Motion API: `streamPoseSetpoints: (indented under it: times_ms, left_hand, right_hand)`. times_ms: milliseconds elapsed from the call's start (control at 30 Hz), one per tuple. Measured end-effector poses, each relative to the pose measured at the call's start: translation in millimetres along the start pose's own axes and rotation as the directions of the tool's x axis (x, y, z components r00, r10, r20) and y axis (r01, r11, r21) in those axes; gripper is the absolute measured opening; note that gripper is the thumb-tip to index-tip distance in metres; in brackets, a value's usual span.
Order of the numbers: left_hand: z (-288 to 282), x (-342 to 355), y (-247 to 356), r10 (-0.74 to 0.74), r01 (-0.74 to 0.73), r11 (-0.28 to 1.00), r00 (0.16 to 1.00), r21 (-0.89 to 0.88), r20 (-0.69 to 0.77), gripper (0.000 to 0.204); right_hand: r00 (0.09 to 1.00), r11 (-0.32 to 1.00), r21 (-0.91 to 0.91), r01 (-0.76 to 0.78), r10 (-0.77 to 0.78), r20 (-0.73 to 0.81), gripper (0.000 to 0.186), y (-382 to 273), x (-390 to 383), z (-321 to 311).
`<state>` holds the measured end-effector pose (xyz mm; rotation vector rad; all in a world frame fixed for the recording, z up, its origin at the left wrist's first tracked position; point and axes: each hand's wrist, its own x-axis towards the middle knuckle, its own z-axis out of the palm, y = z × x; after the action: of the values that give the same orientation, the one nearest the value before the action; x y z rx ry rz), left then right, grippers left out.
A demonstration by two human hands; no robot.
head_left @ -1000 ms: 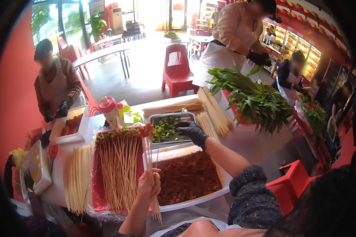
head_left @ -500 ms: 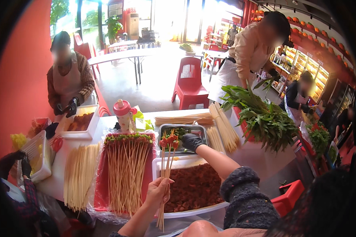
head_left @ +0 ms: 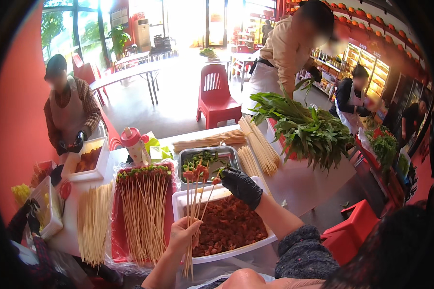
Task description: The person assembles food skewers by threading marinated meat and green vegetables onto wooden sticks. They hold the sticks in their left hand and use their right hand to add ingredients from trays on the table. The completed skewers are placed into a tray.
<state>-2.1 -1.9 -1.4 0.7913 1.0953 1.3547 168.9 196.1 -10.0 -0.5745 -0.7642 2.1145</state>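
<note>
My left hand [head_left: 184, 234], bare, is closed around several bamboo skewers [head_left: 192, 212] held upright, with pieces of reddish meat [head_left: 196, 172] on their upper ends. In a black glove, my right hand [head_left: 242, 187] pinches a small green piece [head_left: 221, 172] at the tip of one skewer that leans right. Below both hands lies a white tub [head_left: 248, 249] of dark red marinated meat [head_left: 231, 224]. Just beyond it, a steel tray [head_left: 238, 164] holds chopped green pepper [head_left: 202, 158]. To the left, a red tray [head_left: 115, 236] carries many loaded skewers [head_left: 144, 207] topped with green pieces.
Bare sticks [head_left: 94, 219] lie at the left, more [head_left: 259, 144] at the back right. A pink-lidded bottle [head_left: 132, 142] stands behind the red tray. Leafy greens [head_left: 306, 127] are piled at right by a standing co-worker [head_left: 275, 53]. Another co-worker [head_left: 72, 106] handles a white tub [head_left: 103, 166].
My right hand has come back from the steel tray to the skewer tips, now with a green piece. The skewers in my left hand have fanned apart. The whole view has shifted.
</note>
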Motion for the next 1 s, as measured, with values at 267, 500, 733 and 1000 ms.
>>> streamPoseSetpoints:
  times_ms: [267,500,733,1000]
  left_hand:
    - [1.9,0.2,2.6,-0.042,0.04,0.997,0.999,0.059,0.031,0.014]
    - [4.8,0.1,4.0,-0.054,0.053,0.992,0.998,0.11,0.008,0.014]
    - [3.8,0.1,2.3,-0.033,0.035,0.996,0.999,0.088,-0.023,0.015]
    - [3.1,-0.6,-0.2,-0.034,0.035,0.999,0.998,0.019,-0.052,0.013]
  right_hand:
    - [0.982,0.997,0.083,-0.006,-0.009,0.189,0.019,-2.2,-4.2,-2.4]
    - [0.954,0.977,-0.115,0.18,-0.145,0.263,0.015,-2.9,-5.8,-8.5]
    - [0.993,0.991,0.079,0.105,-0.109,0.053,0.016,-11.2,-18.5,9.2]
    - [0.966,0.953,-0.157,0.259,-0.255,0.043,0.012,-7.5,-25.9,20.6]
